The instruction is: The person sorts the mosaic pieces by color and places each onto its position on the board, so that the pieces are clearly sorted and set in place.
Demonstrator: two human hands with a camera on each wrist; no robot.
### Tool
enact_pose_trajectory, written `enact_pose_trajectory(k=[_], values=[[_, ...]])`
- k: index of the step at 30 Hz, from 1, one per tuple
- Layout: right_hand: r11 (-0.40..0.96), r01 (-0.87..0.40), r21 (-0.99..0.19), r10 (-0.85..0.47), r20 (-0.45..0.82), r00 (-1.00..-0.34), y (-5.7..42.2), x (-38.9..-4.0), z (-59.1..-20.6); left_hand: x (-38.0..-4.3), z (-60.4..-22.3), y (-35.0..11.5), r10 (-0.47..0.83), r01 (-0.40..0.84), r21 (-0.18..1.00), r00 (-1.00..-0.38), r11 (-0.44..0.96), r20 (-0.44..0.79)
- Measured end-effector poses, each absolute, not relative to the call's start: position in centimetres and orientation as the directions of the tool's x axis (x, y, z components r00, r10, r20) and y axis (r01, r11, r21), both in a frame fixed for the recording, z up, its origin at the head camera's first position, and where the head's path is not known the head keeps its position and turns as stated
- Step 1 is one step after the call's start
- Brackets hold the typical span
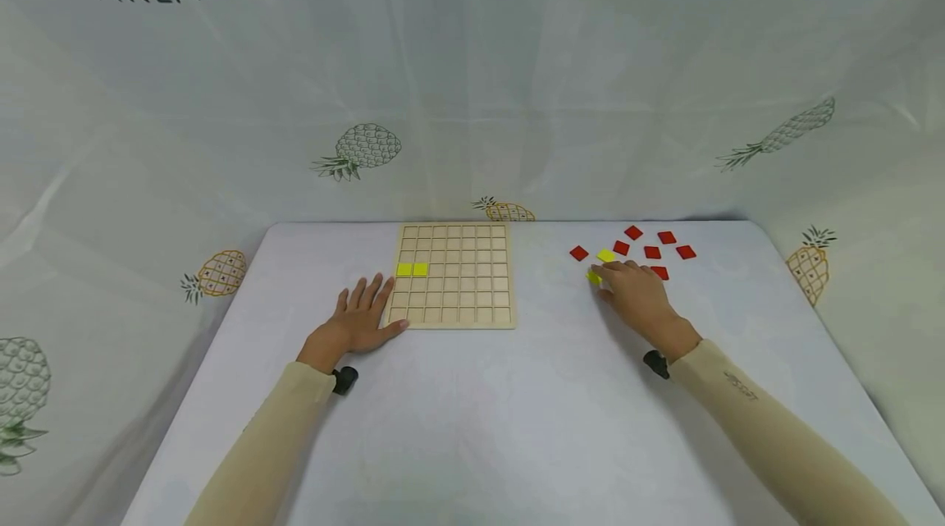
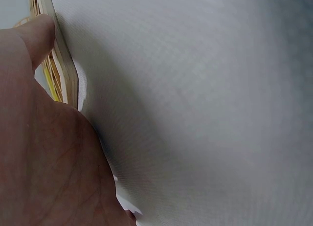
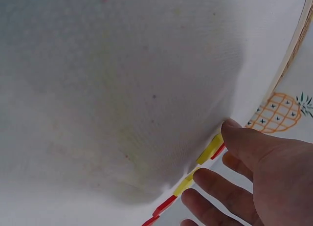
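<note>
A wooden grid board (image 1: 450,324) lies on the table, with two yellow square tiles (image 1: 412,270) side by side in its left cells. Spread beside the board's left edge, my left hand (image 1: 358,325) rests with its thumb at the lower left corner; the left wrist view shows that thumb (image 2: 41,35) against the board's rim. My right hand (image 1: 636,292) is over the loose tiles, fingers loosely bent. Right by its thumb and fingertips is a yellow tile (image 1: 594,277), lying on the table. A second yellow tile (image 1: 606,255) is just beyond the fingers.
Several red tiles (image 1: 653,252) lie scattered around and beyond the right hand. One red tile (image 1: 579,253) sits apart, toward the board. Behind the white table (image 1: 472,427) hangs a cloth (image 1: 472,83) printed with pineapples.
</note>
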State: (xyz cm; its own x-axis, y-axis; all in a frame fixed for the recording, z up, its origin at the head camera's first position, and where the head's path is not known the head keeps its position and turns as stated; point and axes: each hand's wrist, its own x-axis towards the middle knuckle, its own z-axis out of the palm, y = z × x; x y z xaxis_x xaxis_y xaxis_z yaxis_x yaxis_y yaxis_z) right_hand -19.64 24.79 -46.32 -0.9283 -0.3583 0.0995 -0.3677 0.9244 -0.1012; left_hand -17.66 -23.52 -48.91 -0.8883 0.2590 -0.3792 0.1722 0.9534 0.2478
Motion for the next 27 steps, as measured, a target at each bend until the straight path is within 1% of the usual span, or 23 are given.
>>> enact_pose_trajectory(k=[6,11,16,20,24,27], values=[[0.91,-0.403,-0.094,-0.39,0.133,-0.911,24.6,-20.0,-46.5,-17.6,-48.8,-23.5,0.259,0.172,0.247,-0.887,0.954,-0.382],[0.908,-0.408,-0.099,-0.392,0.148,-0.908,24.1,-20.3,-46.4,-17.7,-48.8,-23.5,0.259,0.171,0.249,-0.887,0.953,-0.383],[0.913,-0.395,-0.097,-0.383,0.125,-0.915,23.6,-20.4,-46.4,-17.6,-48.6,-23.4,0.257,0.17,0.244,-0.885,0.955,-0.387],[0.923,-0.377,-0.082,-0.369,0.102,-0.924,23.1,-20.6,-46.2,-17.2,-47.5,-22.9,0.25,0.164,0.234,-0.878,0.958,-0.407],[0.926,-0.37,-0.076,-0.362,0.102,-0.927,22.8,-20.7,-46.2,-16.9,-46.5,-22.5,0.244,0.156,0.233,-0.874,0.96,-0.42],[0.925,-0.371,-0.078,-0.361,0.11,-0.926,22.6,-20.5,-46.2,-16.8,-46.5,-22.6,0.246,0.156,0.236,-0.873,0.959,-0.421]])
